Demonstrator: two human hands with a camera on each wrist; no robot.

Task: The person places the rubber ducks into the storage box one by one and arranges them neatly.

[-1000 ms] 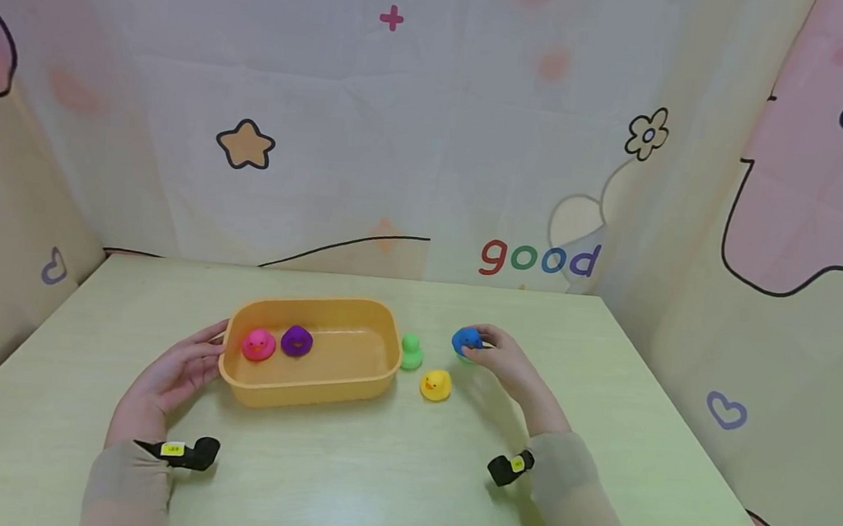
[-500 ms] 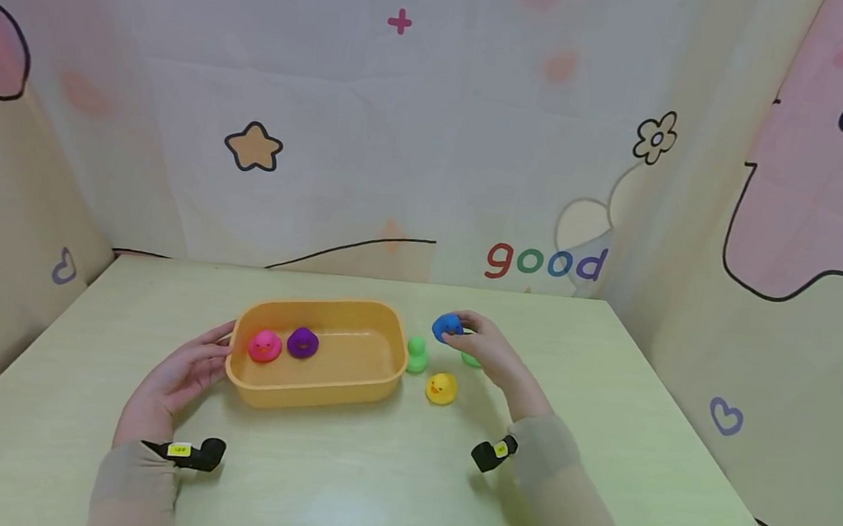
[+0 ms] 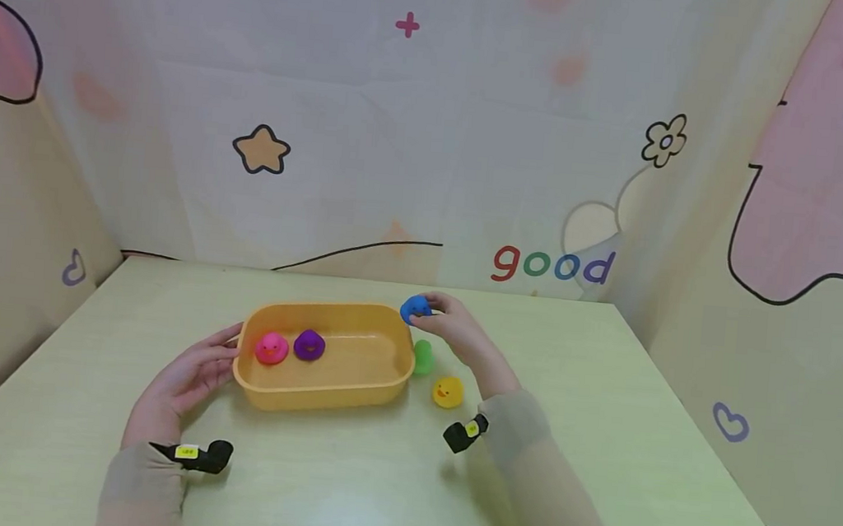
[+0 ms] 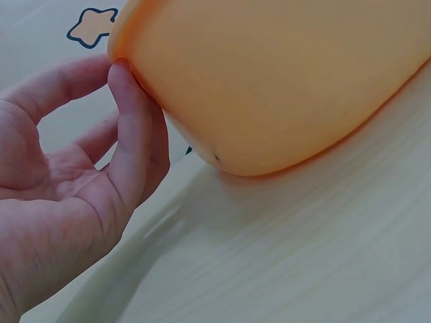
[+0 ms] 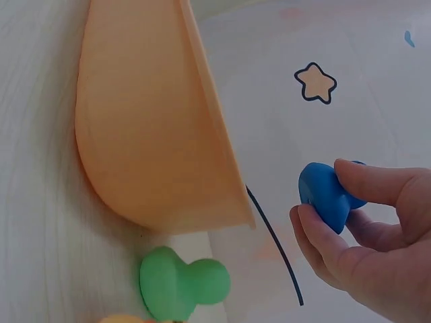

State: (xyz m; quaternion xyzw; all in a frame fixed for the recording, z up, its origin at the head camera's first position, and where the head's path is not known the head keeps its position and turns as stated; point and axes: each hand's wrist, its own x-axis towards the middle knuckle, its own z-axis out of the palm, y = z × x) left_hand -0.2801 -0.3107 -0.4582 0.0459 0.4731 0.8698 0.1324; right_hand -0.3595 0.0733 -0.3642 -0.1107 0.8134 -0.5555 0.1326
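Note:
In the head view my right hand (image 3: 462, 332) pinches a blue rubber duck (image 3: 414, 310) just above the back right corner of a yellow-orange plastic bin (image 3: 325, 401). The right wrist view shows thumb and fingers around the duck (image 5: 326, 194), raised beyond the bin's rim. At the bin's left end, my left hand (image 3: 193, 369) holds the rim with its fingertips, clearer in the left wrist view. Inside the bin, a pink duck (image 3: 272, 349) and a purple duck (image 3: 309, 345) sit toward the left.
A green duck (image 3: 423, 358) stands right beside the bin's right end, partly hidden by it. Nearer the front is a yellow duck (image 3: 448, 392). The pale table (image 3: 315, 486) meets a printed cloth backdrop (image 3: 368, 184) at its rear edge.
My right hand has lifted the blue duck and carried it left to the bin's corner. A second green duck, earlier under it, is now hidden behind the arm. The left hand stays at the rim.

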